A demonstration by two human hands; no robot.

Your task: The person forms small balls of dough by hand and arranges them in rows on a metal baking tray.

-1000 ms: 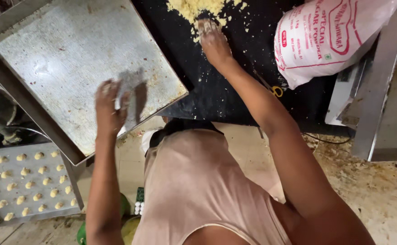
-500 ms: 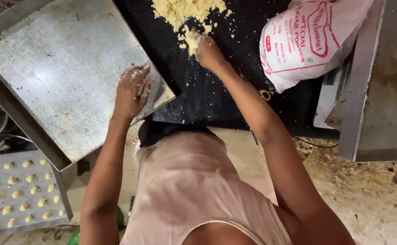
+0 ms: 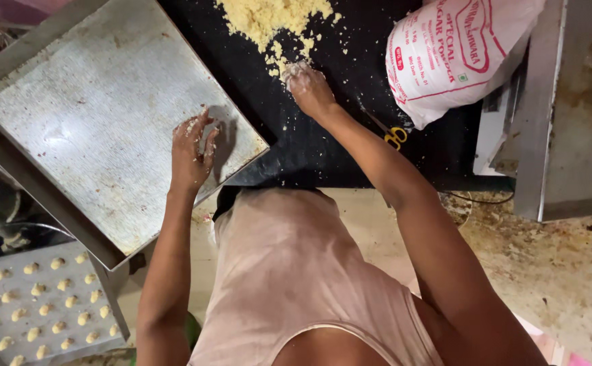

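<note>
My left hand (image 3: pixel 193 150) hovers over the near right corner of a large bare metal baking tray (image 3: pixel 93 129), fingers spread and dusted with crumbs, holding nothing. My right hand (image 3: pixel 309 88) reaches forward onto the black worktop (image 3: pixel 323 149) and presses its fingers into the near edge of a pile of yellow crumbly dough (image 3: pixel 272 20). Whether the fingers have pinched any dough is hidden. Loose crumbs lie scattered around that hand.
A white printed plastic sack (image 3: pixel 455 54) lies at the right of the worktop, with yellow-handled scissors (image 3: pixel 391 134) beside it. A lower tray (image 3: pixel 38 305) at bottom left carries several small dough pieces in rows. A metal machine (image 3: pixel 574 115) stands at right above a dirty floor.
My left hand has come down from above the tray edge toward the tray's near corner. The right hand stays at the dough pile while the view has shifted.
</note>
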